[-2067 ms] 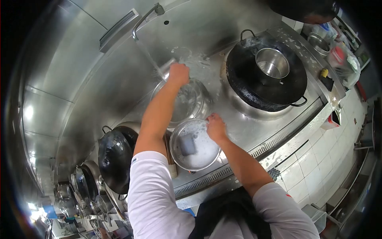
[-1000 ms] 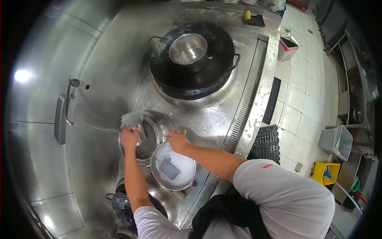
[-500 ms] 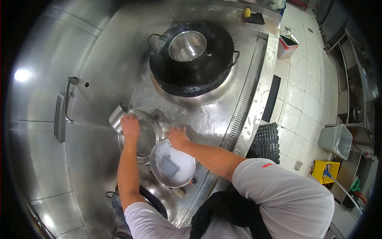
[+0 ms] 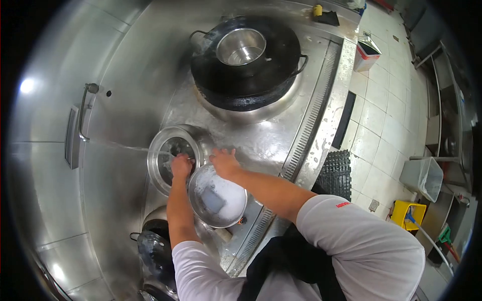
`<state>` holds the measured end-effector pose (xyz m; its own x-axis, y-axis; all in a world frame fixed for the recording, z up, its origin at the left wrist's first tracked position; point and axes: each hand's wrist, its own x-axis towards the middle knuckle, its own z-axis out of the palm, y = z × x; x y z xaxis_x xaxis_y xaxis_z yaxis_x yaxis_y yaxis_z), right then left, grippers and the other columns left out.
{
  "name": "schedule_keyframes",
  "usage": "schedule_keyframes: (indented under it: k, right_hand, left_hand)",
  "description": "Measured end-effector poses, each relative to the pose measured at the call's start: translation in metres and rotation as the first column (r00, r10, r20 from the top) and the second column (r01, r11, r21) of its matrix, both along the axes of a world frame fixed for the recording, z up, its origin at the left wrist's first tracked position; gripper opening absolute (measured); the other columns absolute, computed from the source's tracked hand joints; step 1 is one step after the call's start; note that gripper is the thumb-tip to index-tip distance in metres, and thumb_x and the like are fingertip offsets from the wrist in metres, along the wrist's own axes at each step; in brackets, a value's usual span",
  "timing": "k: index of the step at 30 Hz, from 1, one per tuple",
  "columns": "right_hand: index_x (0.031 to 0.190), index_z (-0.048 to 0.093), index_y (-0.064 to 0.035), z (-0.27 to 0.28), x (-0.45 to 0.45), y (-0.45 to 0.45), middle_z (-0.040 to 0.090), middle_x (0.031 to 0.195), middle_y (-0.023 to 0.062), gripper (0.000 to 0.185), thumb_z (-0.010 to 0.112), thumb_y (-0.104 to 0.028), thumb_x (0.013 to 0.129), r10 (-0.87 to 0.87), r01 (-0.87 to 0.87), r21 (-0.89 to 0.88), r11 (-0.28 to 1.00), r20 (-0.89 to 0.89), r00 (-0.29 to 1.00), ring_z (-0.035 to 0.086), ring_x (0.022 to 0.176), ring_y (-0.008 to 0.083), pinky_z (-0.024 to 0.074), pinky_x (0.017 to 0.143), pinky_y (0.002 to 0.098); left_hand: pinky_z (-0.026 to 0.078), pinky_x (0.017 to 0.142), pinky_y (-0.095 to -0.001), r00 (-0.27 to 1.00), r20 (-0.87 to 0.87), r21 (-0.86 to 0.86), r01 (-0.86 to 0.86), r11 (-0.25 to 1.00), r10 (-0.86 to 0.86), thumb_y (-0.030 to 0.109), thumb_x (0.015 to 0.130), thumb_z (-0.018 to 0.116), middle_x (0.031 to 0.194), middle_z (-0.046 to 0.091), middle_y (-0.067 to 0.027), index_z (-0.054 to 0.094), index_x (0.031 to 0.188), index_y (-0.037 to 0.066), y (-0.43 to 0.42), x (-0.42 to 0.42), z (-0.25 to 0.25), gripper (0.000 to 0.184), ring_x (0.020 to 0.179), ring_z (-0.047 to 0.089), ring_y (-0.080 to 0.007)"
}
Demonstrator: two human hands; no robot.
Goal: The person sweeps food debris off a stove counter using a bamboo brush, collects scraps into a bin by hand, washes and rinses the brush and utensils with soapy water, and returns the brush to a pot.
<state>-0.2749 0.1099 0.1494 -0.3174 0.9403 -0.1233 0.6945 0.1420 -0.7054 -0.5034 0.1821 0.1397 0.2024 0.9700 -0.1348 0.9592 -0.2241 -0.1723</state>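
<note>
My left hand (image 4: 182, 165) reaches down into a round metal pot (image 4: 156, 173), its fingers curled and partly hidden; what they hold is not clear. A thin stream of water (image 4: 123, 146) arcs from the wall tap (image 4: 83, 133) into that pot. Beside it sits a metal bowl (image 4: 201, 216) of white suds (image 4: 232, 196), with a grey rectangular pad (image 4: 213, 200) in the foam. My right hand (image 4: 224, 163) rests at the bowl's far rim with its fingers apart.
A large black wok (image 4: 243, 88) with two handles holds a shiny metal pot (image 4: 241, 46) at the back. Another dark wok (image 4: 158, 253) is at lower left. A slotted drain channel (image 4: 311, 118) runs along the counter's edge. A yellow bucket (image 4: 407, 213) stands on the floor.
My left hand has moved right and down into the pot, and the metal cup it held is now out of sight. The water stream shows plainly. My right hand stays at the bowl.
</note>
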Motion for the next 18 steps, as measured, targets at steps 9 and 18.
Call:
schedule_keyframes:
  k: [9,18]
  right_hand:
    - [0.119,0.055,-0.0080,-0.032,-0.005,0.025,0.052,0.119,0.0158,0.041,0.051,-0.037,0.091,-0.137,-0.151,-0.318,0.936,-0.725,0.675,0.050,0.110,0.0351,0.0346,0.094,0.0625]
    - [0.101,0.065,-0.0097,-0.095,0.033,0.116,0.064,0.098,0.0122,0.031,0.053,-0.034,0.086,-0.262,0.106,-0.368,0.924,-0.406,0.875,0.061,0.089,0.0260,0.0502,0.074,0.0427]
  left_hand:
    - [0.041,0.065,-0.0446,0.935,0.281,0.365,0.104,0.925,-0.216,0.022,0.071,0.072,0.074,0.054,-0.0121,0.058,0.069,0.005,-0.042,0.019,0.120,0.021,0.072,0.051,-0.0350]
    - [0.042,0.070,-0.0442,0.825,0.189,0.082,0.527,0.846,-0.532,0.023,0.067,0.075,0.077,0.054,-0.0105,0.057,0.070,0.003,-0.029,0.111,0.193,0.026,0.080,0.051,-0.0338]
